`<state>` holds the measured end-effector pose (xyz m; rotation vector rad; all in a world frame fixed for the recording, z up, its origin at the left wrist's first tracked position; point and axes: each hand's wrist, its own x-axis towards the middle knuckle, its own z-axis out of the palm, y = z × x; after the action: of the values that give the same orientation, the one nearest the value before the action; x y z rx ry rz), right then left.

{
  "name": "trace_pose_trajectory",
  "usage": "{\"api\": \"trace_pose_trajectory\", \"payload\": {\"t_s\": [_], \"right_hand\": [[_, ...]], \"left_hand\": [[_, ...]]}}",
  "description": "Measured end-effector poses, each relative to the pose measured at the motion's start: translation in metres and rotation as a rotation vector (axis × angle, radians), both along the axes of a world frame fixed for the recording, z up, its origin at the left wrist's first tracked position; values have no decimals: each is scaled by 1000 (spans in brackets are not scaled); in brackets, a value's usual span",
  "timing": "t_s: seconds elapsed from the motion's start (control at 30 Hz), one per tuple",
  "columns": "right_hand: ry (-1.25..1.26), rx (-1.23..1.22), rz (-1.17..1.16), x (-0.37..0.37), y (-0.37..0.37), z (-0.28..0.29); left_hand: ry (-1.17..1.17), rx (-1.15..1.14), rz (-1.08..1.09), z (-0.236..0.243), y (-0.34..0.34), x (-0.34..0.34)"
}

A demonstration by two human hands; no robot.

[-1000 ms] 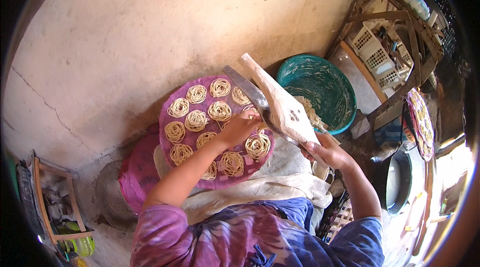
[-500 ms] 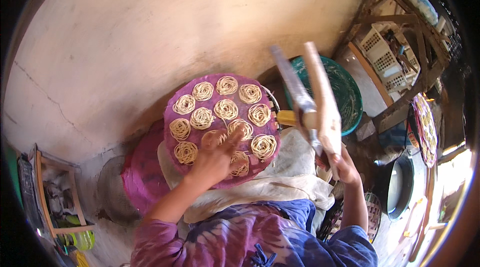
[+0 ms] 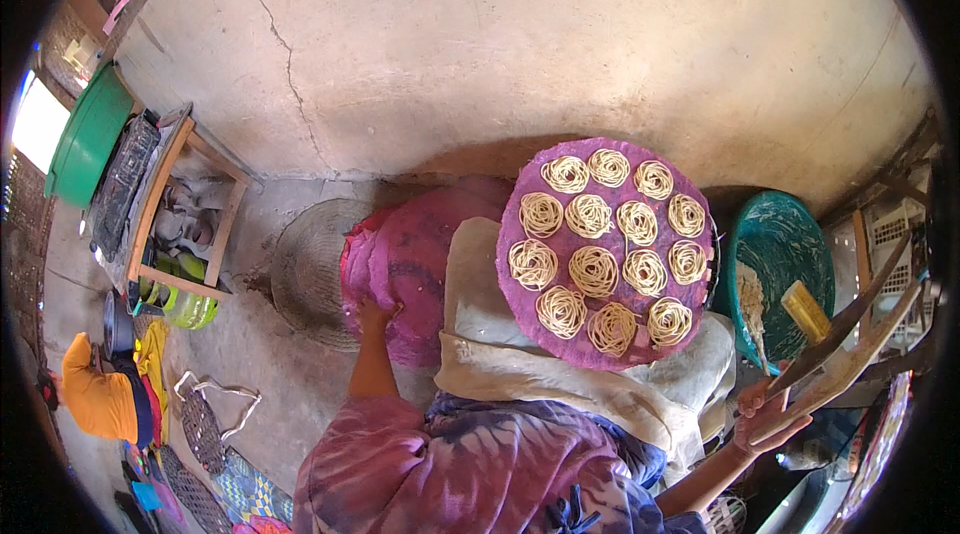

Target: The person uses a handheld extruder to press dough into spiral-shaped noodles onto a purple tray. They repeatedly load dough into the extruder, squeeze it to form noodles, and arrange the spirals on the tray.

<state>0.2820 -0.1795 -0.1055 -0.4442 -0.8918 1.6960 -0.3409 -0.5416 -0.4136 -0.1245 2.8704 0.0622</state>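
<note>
My left hand (image 3: 374, 318) reaches to the left, fingers closed on the near edge of a pile of purple round sheets (image 3: 415, 269). My right hand (image 3: 764, 418), at the lower right, grips a hand press (image 3: 835, 384) with two long wooden arms and a yellow block on it. The arms point up and to the right, beside a green basin. In front of me a purple round sheet (image 3: 612, 219) carries several coiled nests of noodle strands (image 3: 593, 271). It rests on a round support whose rim shows at its right, above pale cloth (image 3: 535, 369) over my lap.
The green basin (image 3: 800, 234) at the right holds a pale doughy mass (image 3: 750, 304). A woven round basket (image 3: 318, 272) lies left of the sheets. Farther left stand a wooden stool (image 3: 190, 224) and a green tub (image 3: 90, 139). A cracked wall (image 3: 480, 44) rises behind.
My view has turned left. My left hand has gone from the noodle nests to the purple pile. My right hand has lowered the press out to the right, away from the noodle sheet.
</note>
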Motion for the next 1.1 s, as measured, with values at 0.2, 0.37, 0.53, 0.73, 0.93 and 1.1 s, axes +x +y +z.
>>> {"api": "trace_pose_trajectory", "payload": {"t_s": [0.2, 0.37, 0.53, 0.73, 0.93, 1.1], "right_hand": [[-62, 118, -9, -4, 3, 19], [-56, 116, -24, -8, -1, 15], [-48, 80, -28, -5, -2, 14], [-60, 62, -38, -5, -2, 20], [14, -15, -47, -14, -4, 20], [-32, 32, 45, -16, -3, 20]], "left_hand": [[-27, 768, -73, -43, -22, -24], [153, 626, -188, -14, -25, -24], [647, 487, -411, 65, 0, -15], [747, 547, -333, 230, 6, -41], [792, 475, -706, 415, 48, -18], [493, 624, -864, 520, 133, 64]]}}
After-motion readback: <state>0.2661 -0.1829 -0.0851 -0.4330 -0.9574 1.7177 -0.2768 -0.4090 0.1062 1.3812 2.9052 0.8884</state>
